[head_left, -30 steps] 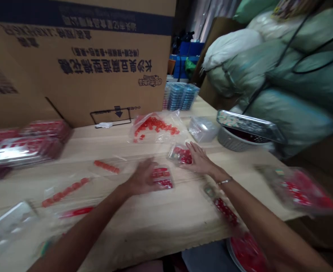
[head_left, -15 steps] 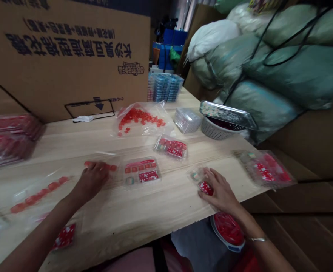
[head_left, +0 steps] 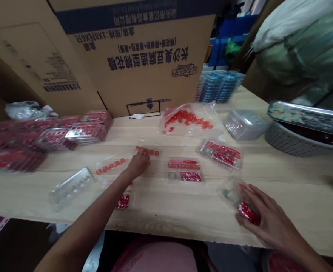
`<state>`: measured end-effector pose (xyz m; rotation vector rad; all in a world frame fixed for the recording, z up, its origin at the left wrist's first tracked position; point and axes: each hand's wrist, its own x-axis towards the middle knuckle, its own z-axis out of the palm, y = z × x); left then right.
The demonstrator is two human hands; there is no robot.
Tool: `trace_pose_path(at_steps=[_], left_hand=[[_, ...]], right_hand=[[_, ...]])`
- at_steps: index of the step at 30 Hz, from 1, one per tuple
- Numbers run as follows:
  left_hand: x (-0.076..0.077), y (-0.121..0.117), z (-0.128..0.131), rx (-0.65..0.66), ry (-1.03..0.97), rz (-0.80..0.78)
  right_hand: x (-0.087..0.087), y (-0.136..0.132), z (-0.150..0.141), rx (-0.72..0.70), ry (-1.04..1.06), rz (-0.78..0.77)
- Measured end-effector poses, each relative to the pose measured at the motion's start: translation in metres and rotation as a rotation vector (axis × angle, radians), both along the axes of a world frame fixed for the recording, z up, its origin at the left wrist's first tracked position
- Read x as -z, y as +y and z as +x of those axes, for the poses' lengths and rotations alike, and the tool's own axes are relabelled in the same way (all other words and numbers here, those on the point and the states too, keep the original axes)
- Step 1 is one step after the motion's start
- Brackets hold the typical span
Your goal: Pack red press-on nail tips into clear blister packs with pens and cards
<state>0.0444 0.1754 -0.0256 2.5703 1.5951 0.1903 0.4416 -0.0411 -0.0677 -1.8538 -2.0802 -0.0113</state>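
The left hand (head_left: 139, 163) curls over a row of red cubes (head_left: 154, 152) on the surface (head_left: 166, 207), any pinch hidden; the right hand (head_left: 265, 215) spreads around a clear tray (head_left: 232, 193), its grip unclear. The cubes look soft and light, the tray thin, flexible, best taken by opposite rims.

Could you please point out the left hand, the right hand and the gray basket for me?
Left hand (head_left: 139, 162): head view, on the back of the hand.
Right hand (head_left: 269, 212): head view, on the back of the hand.
Gray basket (head_left: 293, 141): head view, on its perforated outer wall.
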Motion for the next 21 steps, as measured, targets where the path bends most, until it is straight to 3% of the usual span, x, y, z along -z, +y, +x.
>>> trace_pose_path(at_steps=[3,7,11,14,16,18,21], left_hand=[[0.002,-0.004,0.003,0.025,-0.054,-0.001],[-0.007,-0.034,-0.004,-0.024,-0.105,0.044],[-0.016,-0.086,-0.055,-0.174,-0.197,0.182],[-0.016,-0.127,-0.113,-0.372,-0.302,0.314],[-0.013,-0.152,-0.143,-0.448,-0.343,0.293],[-0.006,-0.175,-0.158,-0.43,-0.361,0.211],[0.006,-0.2,-0.154,-0.382,-0.364,0.154]], right_hand=[[-0.016,-0.001,-0.031,-0.109,0.039,-0.059],[-0.034,0.003,-0.101,-0.414,0.114,-0.284],[-0.035,0.03,-0.16,-0.579,0.139,-0.392],[-0.034,0.056,-0.186,-0.664,0.14,-0.402],[-0.034,0.071,-0.198,-0.708,0.129,-0.406],[-0.035,0.081,-0.211,-0.728,0.114,-0.404],[-0.039,0.084,-0.239,-0.778,0.137,-0.345]])
